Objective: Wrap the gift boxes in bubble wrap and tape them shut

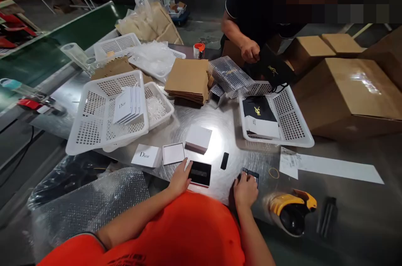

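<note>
My left hand [180, 178] grips the left edge of a small open box [205, 180] with a black inside and a reddish rim, lying at the table's near edge. To its right, my right hand [246, 190] has its fingers closed on a dark flat case [255, 175] resting on the metal. A small black strip [224, 160] lies between the two hands, a little farther off. Beyond the open box sits a white box [198, 138]. Left of that are a shallow white box lid [173, 154] and a white Dior box [145, 155].
White baskets [75, 140] with Dior bags stand left, and another basket [303, 138] with YSL bags right. Brown cardboard [186, 75] is stacked centrally. A yellow tape dispenser [284, 205] lies near right. Opposite, a person's hand [250, 51] is by a black YSL bag [273, 67].
</note>
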Demonstrator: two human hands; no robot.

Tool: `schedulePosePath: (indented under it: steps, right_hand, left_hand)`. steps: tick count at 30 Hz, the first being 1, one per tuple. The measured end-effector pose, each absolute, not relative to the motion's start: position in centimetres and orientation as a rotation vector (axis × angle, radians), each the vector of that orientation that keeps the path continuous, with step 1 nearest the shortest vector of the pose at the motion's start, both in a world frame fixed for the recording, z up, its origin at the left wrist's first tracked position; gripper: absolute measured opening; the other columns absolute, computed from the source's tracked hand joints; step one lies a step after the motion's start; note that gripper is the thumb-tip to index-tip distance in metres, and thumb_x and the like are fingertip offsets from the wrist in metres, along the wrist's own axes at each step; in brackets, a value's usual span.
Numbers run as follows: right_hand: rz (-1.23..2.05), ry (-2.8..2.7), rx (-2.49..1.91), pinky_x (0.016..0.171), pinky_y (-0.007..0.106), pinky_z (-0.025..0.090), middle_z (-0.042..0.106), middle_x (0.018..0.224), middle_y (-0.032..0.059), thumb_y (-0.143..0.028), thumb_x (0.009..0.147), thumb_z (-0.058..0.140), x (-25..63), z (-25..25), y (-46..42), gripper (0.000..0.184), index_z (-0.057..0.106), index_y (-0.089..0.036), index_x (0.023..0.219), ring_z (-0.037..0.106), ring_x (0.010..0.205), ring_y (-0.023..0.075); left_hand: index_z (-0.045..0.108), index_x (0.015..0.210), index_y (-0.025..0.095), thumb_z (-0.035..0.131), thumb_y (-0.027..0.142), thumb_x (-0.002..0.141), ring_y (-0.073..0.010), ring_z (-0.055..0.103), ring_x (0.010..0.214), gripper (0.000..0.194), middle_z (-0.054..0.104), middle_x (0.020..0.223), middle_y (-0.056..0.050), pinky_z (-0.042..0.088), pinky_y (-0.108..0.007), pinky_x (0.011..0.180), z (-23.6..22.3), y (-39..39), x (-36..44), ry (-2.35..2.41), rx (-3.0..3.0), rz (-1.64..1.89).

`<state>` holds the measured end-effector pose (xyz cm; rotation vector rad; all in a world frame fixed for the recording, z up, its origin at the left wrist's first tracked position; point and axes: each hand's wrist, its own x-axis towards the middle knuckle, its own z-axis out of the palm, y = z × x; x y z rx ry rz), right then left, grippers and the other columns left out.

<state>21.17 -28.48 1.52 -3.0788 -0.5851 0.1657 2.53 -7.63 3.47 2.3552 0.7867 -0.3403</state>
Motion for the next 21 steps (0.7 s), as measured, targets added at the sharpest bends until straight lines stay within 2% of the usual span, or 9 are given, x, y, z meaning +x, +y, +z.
schedulePosePath:
  steps: [2, 5, 10, 12, 14, 16, 18, 21]
  right_hand:
    - [0.178, -0.627, -3.063, 0.077, 0.042, 0.046, 0.059, 0.124, 0.0239, -0.024, 0.096, 0.048, 20.7, 1.6, -28.5, 0.036, 0.063, -0.011, 0.126, 0.06, 0.102, 0.0334]
    - [0.219, -0.642, -3.056, 0.08, 0.042, 0.046, 0.058, 0.127, 0.0238, -0.025, 0.097, 0.047, 20.4, 1.6, -28.6, 0.034, 0.064, -0.014, 0.125, 0.061, 0.104, 0.0331]
    - [0.282, -0.504, -3.116, 0.082, 0.04, 0.047, 0.064, 0.108, 0.0243, -0.025, 0.096, 0.051, 20.9, 1.9, -27.9, 0.034, 0.062, -0.002, 0.119, 0.062, 0.1, 0.0333]
    - [0.365, -0.494, -3.131, 0.08, 0.039, 0.047, 0.065, 0.107, 0.022, -0.024, 0.094, 0.052, 21.0, 2.3, -27.5, 0.034, 0.062, -0.002, 0.119, 0.063, 0.1, 0.0325]
    - [0.47, -0.505, -3.139, 0.075, 0.037, 0.048, 0.065, 0.108, 0.0196, -0.024, 0.094, 0.051, 21.0, 2.6, -27.6, 0.033, 0.063, -0.006, 0.118, 0.064, 0.099, 0.0311]
    - [0.541, -0.512, -3.118, 0.073, 0.036, 0.049, 0.065, 0.111, 0.0174, -0.024, 0.093, 0.05, 20.8, 2.7, -28.0, 0.031, 0.065, -0.011, 0.117, 0.065, 0.099, 0.0296]
    - [0.547, -0.579, -3.003, 0.076, 0.036, 0.05, 0.066, 0.112, 0.0152, -0.023, 0.093, 0.051, 20.5, 2.7, -28.2, 0.03, 0.066, -0.014, 0.118, 0.065, 0.1, 0.0286]
    - [0.526, -0.89, -2.664, 0.086, 0.036, 0.051, 0.067, 0.114, 0.0122, -0.021, 0.091, 0.053, 19.4, 2.7, -27.0, 0.031, 0.066, -0.017, 0.118, 0.063, 0.106, 0.027]
  left_hand:
    - [0.029, 0.154, 0.02, 0.057, 0.014, 0.082, -0.0308, 0.044, 0.143, 0.077, 0.031, 0.162, -0.016, 0.04, -0.047, 0.115, 3.3, -7.6, 2.2, 0.904, 2.246, -0.341]
    - [0.032, 0.152, 0.022, 0.054, 0.015, 0.084, -0.0267, 0.054, 0.133, 0.072, 0.031, 0.161, -0.014, 0.045, -0.04, 0.11, 3.3, -7.4, 2.0, 0.945, 2.142, -0.355]
    - [0.04, 0.148, 0.023, 0.055, 0.012, 0.085, -0.0251, 0.057, 0.127, 0.066, 0.033, 0.158, -0.013, 0.045, -0.035, 0.108, 3.1, -7.2, 1.9, 0.959, 2.113, -0.349]
    - [0.043, 0.145, 0.022, 0.057, 0.012, 0.085, -0.024, 0.06, 0.121, 0.063, 0.038, 0.154, -0.014, 0.046, -0.035, 0.105, 2.7, -7.2, 1.9, 0.971, 2.103, -0.3]
    - [0.048, 0.139, 0.02, 0.057, 0.011, 0.085, -0.0214, 0.063, 0.108, 0.056, 0.05, 0.142, -0.013, 0.048, -0.035, 0.1, 2.1, -7.2, 1.8, 0.986, 2.067, -0.252]
    - [0.056, 0.129, 0.02, 0.057, 0.011, 0.084, -0.0193, 0.064, 0.097, 0.046, 0.061, 0.12, -0.009, 0.049, -0.034, 0.095, 1.5, -7.1, 1.7, 0.994, 2.008, -0.226]
    - [0.061, 0.12, 0.02, 0.059, 0.009, 0.082, -0.0176, 0.062, 0.088, 0.04, 0.064, 0.101, -0.004, 0.05, -0.032, 0.09, 0.8, -7.0, 1.7, 1.004, 1.935, -0.2]
    - [0.064, 0.113, 0.019, 0.06, 0.008, 0.078, -0.0148, 0.06, 0.078, 0.037, 0.063, 0.091, 0.0, 0.05, -0.028, 0.082, 0.1, -7.0, 1.7, 1.026, 1.841, -0.141]
